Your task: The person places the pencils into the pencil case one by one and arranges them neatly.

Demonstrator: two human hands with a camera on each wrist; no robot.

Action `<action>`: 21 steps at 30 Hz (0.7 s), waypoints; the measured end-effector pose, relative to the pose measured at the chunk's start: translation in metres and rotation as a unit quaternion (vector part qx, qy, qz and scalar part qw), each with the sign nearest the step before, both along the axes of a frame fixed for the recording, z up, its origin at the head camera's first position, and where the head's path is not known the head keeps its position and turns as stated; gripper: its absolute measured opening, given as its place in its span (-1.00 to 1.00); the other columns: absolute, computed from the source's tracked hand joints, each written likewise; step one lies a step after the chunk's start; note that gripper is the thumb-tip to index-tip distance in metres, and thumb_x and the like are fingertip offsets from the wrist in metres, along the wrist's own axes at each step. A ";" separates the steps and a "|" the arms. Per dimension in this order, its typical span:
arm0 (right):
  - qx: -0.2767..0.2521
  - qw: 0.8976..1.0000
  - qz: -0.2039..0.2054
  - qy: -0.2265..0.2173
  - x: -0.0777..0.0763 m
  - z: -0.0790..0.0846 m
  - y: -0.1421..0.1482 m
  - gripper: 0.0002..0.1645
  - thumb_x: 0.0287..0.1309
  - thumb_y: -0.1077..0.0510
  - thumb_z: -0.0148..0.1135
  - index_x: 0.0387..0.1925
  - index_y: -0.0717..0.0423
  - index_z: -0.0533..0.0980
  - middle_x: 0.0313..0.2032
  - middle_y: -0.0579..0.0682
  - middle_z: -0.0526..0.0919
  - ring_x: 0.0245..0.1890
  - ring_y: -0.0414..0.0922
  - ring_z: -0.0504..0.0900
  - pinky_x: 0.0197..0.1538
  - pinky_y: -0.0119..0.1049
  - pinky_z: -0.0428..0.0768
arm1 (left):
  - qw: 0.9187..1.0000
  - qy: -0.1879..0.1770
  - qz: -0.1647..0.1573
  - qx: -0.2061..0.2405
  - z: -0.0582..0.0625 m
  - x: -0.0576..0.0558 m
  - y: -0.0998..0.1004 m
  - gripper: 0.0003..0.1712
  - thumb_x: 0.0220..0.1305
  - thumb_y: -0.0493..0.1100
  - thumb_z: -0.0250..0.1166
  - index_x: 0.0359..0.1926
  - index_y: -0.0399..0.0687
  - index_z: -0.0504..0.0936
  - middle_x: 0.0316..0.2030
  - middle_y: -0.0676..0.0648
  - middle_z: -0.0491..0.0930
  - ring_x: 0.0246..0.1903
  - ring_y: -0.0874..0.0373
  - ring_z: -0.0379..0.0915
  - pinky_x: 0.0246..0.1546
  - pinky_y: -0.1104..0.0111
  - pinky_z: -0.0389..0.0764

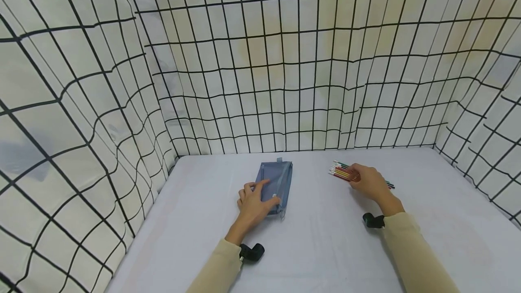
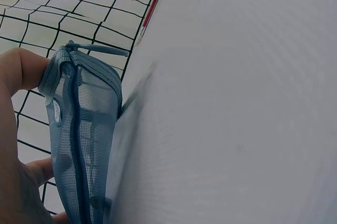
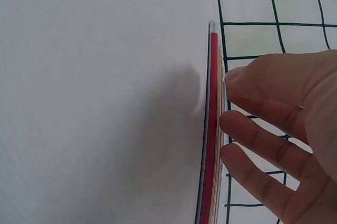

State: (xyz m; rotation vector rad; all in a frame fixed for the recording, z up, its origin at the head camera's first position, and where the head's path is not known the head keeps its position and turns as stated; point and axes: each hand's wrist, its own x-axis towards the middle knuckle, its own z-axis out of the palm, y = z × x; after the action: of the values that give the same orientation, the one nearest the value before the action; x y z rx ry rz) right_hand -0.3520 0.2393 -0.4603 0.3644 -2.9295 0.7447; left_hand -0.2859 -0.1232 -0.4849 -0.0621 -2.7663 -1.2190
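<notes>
A blue mesh zip pouch [image 1: 281,176] lies on the white table, left of the middle. On top of it rests my left hand [image 1: 253,202], fingers spread over its left part and thumb near its lower end. The left wrist view shows the pouch [image 2: 89,129] side on, its dark zip along the edge and the thumb against one corner. To the right, several pencils [image 1: 338,172] lie side by side on the table, a red one [image 3: 212,103] nearest the camera. My right hand [image 1: 369,183] reaches over them, its fingertips [image 3: 231,121] touching the row from above.
The white table [image 1: 317,238] spreads between and in front of both hands. Black netting [image 1: 299,58] over white cloth rises behind the table and along both sides. A small black wrist device [image 1: 252,252] sits at the left cuff, another [image 1: 373,220] at the right.
</notes>
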 end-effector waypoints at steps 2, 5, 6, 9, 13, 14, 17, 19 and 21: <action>0.005 1.000 -0.003 0.002 0.000 0.000 0.001 -0.59 0.17 0.27 0.34 0.09 0.20 0.57 -0.11 0.19 0.75 -0.15 0.07 0.69 -0.13 0.01 0.60 | 1.000 0.000 0.000 -0.001 0.000 0.000 0.000 -0.12 0.09 0.24 0.34 0.46 0.22 0.40 0.38 -0.28 0.17 0.27 -0.22 0.05 0.24 -0.19 0.09; 0.014 1.000 -0.010 0.008 0.000 -0.001 0.003 -0.61 0.15 0.27 0.35 0.05 0.19 0.59 -0.13 0.18 0.75 -0.19 0.05 0.68 -0.16 0.00 0.59 | 1.000 0.001 -0.001 -0.001 0.000 0.000 0.000 -0.12 0.09 0.24 0.34 0.46 0.21 0.40 0.38 -0.29 0.17 0.27 -0.23 0.05 0.24 -0.19 0.10; 0.019 1.000 -0.013 0.009 -0.001 -0.002 0.004 -0.62 0.15 0.27 0.35 0.04 0.18 0.59 -0.14 0.17 0.75 -0.21 0.03 0.66 -0.19 -0.02 0.58 | 1.000 0.001 -0.001 -0.001 0.000 0.000 0.000 -0.12 0.09 0.24 0.34 0.46 0.21 0.40 0.38 -0.29 0.17 0.26 -0.23 0.05 0.23 -0.19 0.10; 0.028 0.999 -0.018 0.008 -0.001 -0.003 0.006 -0.63 0.14 0.28 0.35 0.02 0.19 0.60 -0.16 0.15 0.75 -0.25 0.01 0.64 -0.23 -0.06 0.56 | 1.000 0.001 -0.001 -0.001 0.000 0.000 0.000 -0.11 0.09 0.24 0.34 0.46 0.20 0.40 0.38 -0.29 0.17 0.26 -0.23 0.06 0.24 -0.19 0.10; 0.036 0.999 -0.021 0.000 -0.003 -0.004 0.008 -0.62 0.13 0.30 0.34 0.03 0.21 0.61 -0.16 0.15 0.74 -0.25 0.01 0.63 -0.22 -0.06 0.57 | 1.000 0.000 -0.001 0.000 0.000 0.000 0.000 -0.11 0.08 0.24 0.34 0.46 0.20 0.39 0.37 -0.29 0.17 0.26 -0.23 0.05 0.24 -0.20 0.09; 0.037 0.999 -0.021 -0.003 -0.003 -0.004 0.008 -0.61 0.13 0.30 0.34 0.04 0.22 0.60 -0.16 0.16 0.74 -0.25 0.02 0.63 -0.21 -0.05 0.57 | 1.000 0.000 -0.002 0.000 0.000 0.000 0.000 -0.11 0.08 0.24 0.34 0.46 0.20 0.40 0.37 -0.29 0.17 0.26 -0.23 0.05 0.25 -0.20 0.09; 0.041 0.999 -0.025 -0.009 -0.004 -0.004 0.009 -0.61 0.12 0.30 0.34 0.03 0.22 0.61 -0.19 0.13 0.74 -0.26 0.00 0.63 -0.21 -0.06 0.57 | 1.000 0.001 -0.002 0.002 0.000 0.000 0.000 -0.11 0.08 0.24 0.34 0.46 0.20 0.40 0.37 -0.28 0.18 0.26 -0.22 0.05 0.25 -0.20 0.09; 0.045 0.999 -0.026 -0.015 -0.003 -0.004 0.009 -0.62 0.12 0.31 0.34 0.02 0.22 0.61 -0.22 0.11 0.73 -0.29 -0.01 0.61 -0.23 -0.08 0.55 | 1.000 0.000 -0.002 0.003 0.000 0.000 0.000 -0.11 0.07 0.24 0.34 0.46 0.21 0.40 0.37 -0.28 0.18 0.26 -0.22 0.04 0.25 -0.20 0.08; 0.048 0.998 -0.026 -0.020 -0.003 -0.003 0.009 -0.62 0.12 0.31 0.34 0.02 0.21 0.62 -0.24 0.09 0.72 -0.31 -0.03 0.59 -0.25 -0.11 0.53 | 1.000 0.000 -0.001 0.003 0.000 0.000 0.000 -0.11 0.07 0.24 0.34 0.46 0.21 0.40 0.37 -0.28 0.18 0.26 -0.22 0.05 0.24 -0.19 0.08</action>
State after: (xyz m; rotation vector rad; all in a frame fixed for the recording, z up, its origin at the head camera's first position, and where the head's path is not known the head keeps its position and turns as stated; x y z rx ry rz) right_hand -0.3546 0.2483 -0.4630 0.2822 -3.0063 0.6127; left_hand -0.2856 -0.1234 -0.4851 -0.0661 -2.7628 -1.2278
